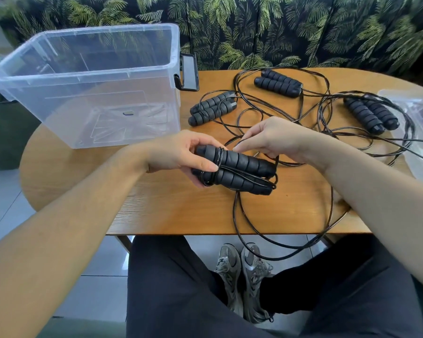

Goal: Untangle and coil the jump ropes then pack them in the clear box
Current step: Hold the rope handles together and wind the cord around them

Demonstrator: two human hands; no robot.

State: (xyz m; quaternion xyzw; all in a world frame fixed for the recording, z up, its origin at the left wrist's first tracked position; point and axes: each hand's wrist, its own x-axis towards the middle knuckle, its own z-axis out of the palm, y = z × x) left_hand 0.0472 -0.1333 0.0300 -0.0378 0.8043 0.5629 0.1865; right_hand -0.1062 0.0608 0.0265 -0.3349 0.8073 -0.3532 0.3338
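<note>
Head view: both hands (181, 154) (271, 137) grip one of four handle pairs (232, 169); one clear box (59, 76).

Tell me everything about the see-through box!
The clear box is a big see-through plastic tub with no lid on. It stands upright on the far left part of the wooden table. Nothing is inside it yet. A dark latch handle hangs on its right end. Neither hand touches it, and the ropes lie to its right.
</note>
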